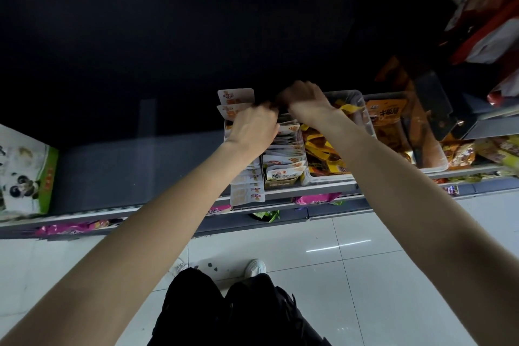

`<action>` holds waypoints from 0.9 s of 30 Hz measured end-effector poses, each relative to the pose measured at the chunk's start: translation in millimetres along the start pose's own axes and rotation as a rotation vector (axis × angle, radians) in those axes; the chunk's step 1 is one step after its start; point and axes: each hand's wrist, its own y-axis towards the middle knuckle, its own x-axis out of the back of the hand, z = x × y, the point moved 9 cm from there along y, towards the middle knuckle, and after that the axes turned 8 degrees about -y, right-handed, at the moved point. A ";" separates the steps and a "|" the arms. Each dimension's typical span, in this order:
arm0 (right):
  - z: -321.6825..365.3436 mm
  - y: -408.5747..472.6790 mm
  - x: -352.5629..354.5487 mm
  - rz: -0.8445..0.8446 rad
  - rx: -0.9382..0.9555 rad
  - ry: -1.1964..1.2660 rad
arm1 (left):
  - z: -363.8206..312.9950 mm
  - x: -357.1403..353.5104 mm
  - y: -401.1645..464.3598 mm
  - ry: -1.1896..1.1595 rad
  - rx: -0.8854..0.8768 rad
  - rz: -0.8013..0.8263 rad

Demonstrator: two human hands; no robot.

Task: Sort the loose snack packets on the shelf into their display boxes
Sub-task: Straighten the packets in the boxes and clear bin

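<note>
Both hands reach over the display box (283,149) of white snack packets (285,160) on the shelf (323,187). The left hand (252,128) seems to pinch packets at the box's far end. The right hand (304,101) is blurred just beside it, so I cannot tell how its fingers lie.

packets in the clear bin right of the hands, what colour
Mostly yellow packets with dark brown parts, head view.

Grey shelf (118,174) bearing, along its front edge from left to right: a panda-printed box (25,174), display boxes of white packets (283,154), a clear tub of yellow packets (323,149), a clear tub of orange packets (393,126), and loose packets (463,154) toward the right end.
</note>
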 end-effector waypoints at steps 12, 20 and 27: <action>-21.4 -22.0 7.2 -0.160 0.073 0.256 | -3.4 1.3 14.5 0.176 0.017 0.055; -29.8 -18.0 -9.1 -0.029 0.033 0.490 | 2.0 13.6 20.6 0.124 0.055 0.096; -45.7 -16.4 -10.3 -0.257 -0.214 0.508 | -9.5 47.5 16.5 -0.240 -0.081 -0.116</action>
